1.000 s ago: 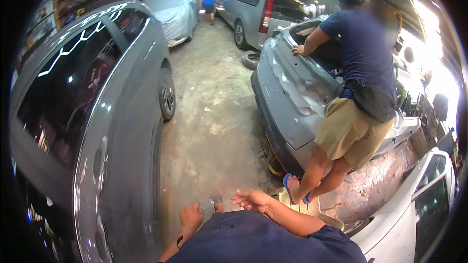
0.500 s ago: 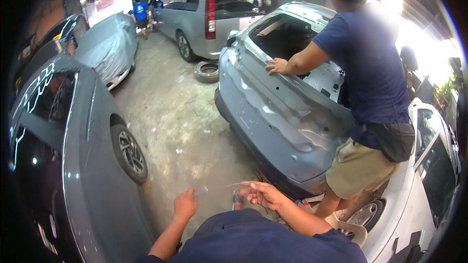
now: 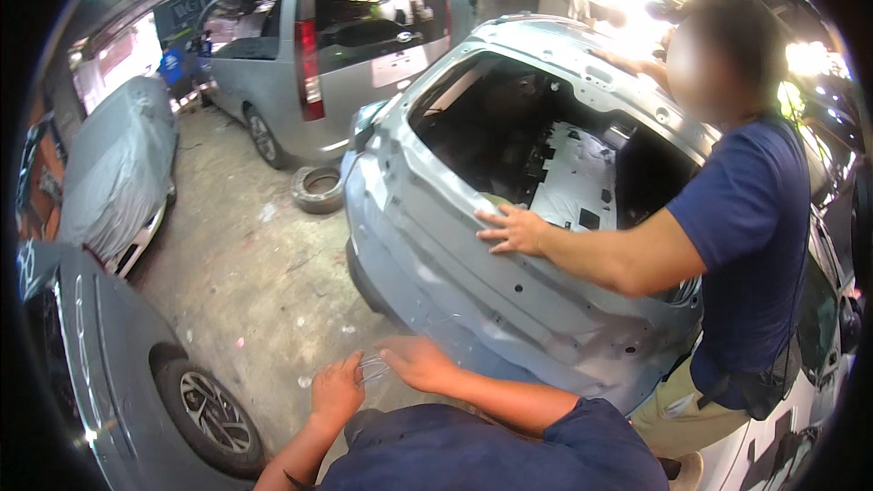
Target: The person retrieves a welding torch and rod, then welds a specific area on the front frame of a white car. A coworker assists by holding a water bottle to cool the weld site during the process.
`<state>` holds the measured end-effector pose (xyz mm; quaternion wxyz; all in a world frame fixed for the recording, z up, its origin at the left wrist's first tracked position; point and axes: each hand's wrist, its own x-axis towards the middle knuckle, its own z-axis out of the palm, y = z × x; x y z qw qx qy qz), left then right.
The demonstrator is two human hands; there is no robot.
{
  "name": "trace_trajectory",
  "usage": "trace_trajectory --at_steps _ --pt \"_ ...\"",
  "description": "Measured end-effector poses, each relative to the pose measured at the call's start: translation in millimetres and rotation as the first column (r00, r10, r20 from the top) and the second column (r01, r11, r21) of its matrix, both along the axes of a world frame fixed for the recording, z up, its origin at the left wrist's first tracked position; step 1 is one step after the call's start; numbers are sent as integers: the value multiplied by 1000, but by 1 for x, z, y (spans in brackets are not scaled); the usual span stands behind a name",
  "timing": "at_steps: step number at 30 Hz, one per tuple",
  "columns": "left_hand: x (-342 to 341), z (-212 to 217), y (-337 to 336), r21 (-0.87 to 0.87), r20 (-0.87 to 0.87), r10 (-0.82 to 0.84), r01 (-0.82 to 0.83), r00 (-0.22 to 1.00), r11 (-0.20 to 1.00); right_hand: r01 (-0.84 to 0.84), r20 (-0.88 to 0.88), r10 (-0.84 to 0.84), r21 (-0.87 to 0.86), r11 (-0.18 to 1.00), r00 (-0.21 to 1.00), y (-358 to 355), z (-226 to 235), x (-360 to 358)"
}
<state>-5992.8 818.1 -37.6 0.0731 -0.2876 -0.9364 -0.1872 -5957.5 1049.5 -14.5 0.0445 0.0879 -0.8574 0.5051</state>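
In front of my body, my left hand is closed on a thin, shiny, looped strand. Whether it is wire or clear line, I cannot make out. My right hand is beside it, slightly blurred, its fingertips at the strand's other side. Just beyond my hands stands a grey car tailgate with its window opening bare of glass. A co-worker in a dark blue shirt leans over it from the right. That person's hand rests on the lower edge of the window opening.
To my left is a dark grey car with a spoked wheel. Behind it stands a car under a grey cover. A silver van is at the back, with a loose tyre on the concrete floor. A white car is at lower right.
My hands have come closer together; the strand stretched between them now shows as short loops. My view has shifted right and nearer the tailgate. The co-worker has turned toward my side.
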Motion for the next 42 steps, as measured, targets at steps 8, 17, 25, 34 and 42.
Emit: trace_trajectory --at_steps 8,17,25,34,42 --pt "-256 13 81 295 218 -9 -57 976 954 287 -81 -276 185 940 958 72 20 -126" --pt "-610 93 190 731 213 -192 -26 958 682 748 -283 -692 227 624 664 127 64 -254" --pt "-711 103 304 944 130 -785 166 606 285 823 -380 -808 529 210 450 158 52 -320" --pt "-727 55 339 955 186 -832 104 523 278 724 -153 -917 667 178 367 164 53 -336" --pt "-731 66 340 963 162 -824 95 543 252 688 34 -909 643 338 415 183 68 -340"
